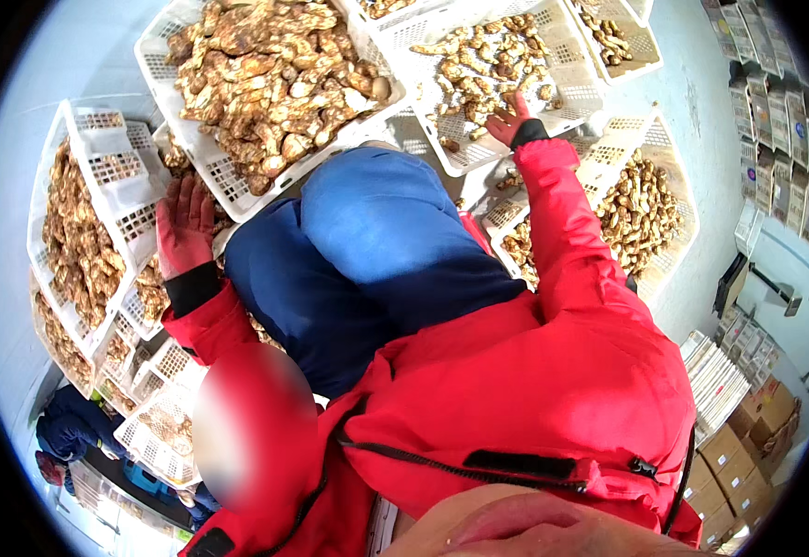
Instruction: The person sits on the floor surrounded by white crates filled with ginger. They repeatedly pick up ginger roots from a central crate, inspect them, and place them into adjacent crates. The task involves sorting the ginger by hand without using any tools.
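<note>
My left hand (185, 216) is beside the left edge of the large crate, palm showing, fingers extended and nothing in it. This white plastic crate (220, 170) is heaped with brown-and-white mushrooms (265, 76) that look like matsutake. Over the near right part of a second white crate (456, 161) is my right hand (509, 122), its fingers spread at the edge of some smaller mushrooms (477, 87). No mushroom is visibly gripped, though part of the palm side is hidden. Both crates stand in front of my knees.
More mushroom crates stand at my left (66, 115) and right (686, 209), with another crate (651, 66) at the upper right. A person in dark clothes (73, 421) bends at the lower left. Cardboard boxes (731, 473) and stacked white crates (714, 383) are at the lower right.
</note>
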`<state>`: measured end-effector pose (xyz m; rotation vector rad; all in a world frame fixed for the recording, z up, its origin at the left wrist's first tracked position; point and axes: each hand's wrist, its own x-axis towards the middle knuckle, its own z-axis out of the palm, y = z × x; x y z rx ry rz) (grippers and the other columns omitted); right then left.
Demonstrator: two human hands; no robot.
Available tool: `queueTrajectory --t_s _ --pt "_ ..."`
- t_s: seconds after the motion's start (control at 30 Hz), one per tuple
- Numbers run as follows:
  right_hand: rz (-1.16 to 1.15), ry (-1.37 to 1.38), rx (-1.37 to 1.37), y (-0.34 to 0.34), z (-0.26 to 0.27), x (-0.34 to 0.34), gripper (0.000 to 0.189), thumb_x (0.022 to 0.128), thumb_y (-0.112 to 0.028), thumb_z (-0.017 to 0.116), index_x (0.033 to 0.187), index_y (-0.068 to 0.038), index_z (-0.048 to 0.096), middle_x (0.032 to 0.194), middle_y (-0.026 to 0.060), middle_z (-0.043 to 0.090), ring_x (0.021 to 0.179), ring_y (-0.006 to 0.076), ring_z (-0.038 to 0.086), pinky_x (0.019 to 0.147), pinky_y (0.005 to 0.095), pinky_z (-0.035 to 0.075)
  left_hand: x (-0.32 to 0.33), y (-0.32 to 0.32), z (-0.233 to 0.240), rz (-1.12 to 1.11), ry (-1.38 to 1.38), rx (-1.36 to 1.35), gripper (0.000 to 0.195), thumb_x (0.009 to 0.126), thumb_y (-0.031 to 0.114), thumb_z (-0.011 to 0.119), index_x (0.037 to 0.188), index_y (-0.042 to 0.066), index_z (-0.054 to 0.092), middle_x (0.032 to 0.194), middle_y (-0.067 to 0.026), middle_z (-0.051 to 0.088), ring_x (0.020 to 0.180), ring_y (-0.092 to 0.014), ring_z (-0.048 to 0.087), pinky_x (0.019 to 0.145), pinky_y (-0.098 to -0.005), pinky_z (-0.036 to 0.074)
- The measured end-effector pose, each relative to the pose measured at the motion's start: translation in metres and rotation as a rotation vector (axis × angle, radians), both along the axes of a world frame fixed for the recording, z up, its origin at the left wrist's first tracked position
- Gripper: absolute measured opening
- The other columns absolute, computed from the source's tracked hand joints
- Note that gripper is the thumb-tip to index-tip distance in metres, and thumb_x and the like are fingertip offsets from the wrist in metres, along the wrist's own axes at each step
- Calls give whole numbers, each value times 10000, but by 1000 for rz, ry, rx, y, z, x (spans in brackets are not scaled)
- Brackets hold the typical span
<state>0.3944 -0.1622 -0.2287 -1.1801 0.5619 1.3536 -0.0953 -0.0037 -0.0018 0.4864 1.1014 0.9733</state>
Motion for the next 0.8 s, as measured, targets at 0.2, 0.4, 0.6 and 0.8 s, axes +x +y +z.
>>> queueTrajectory --t_s 0.2,0.4,0.6,0.8 --pt "9 72 106 28 -7 -4 514 737 -382 507 1174 -181 326 1245 130 257 1148 288 223 864 479 286 5 2 6 10 85 -16 417 830 297 383 1163 50 338 1171 -104 390 1044 -211 403 876 -304 345" --pt "372 -90 216 2 -55 -15 361 724 -264 589 1013 -123 425 883 173 550 748 287 552 570 353 458 10 3 18 -41 -49 32 380 816 291 417 1110 50 408 1132 -89 430 1024 -182 421 846 -286 365" --pt "407 -178 97 -8 -15 -25 384 738 -236 567 1067 -101 422 934 191 531 821 337 522 672 410 447 66 -5 41 -56 -185 89 324 807 283 442 1040 60 471 1015 -90 508 938 -201 482 793 -318 385" --pt "630 -369 234 44 62 -44 440 737 -269 568 1095 -66 411 971 191 522 825 303 539 633 373 448 62 -7 -14 -66 -559 20 384 808 248 443 1110 16 395 1100 -139 452 989 -250 455 837 -377 369"
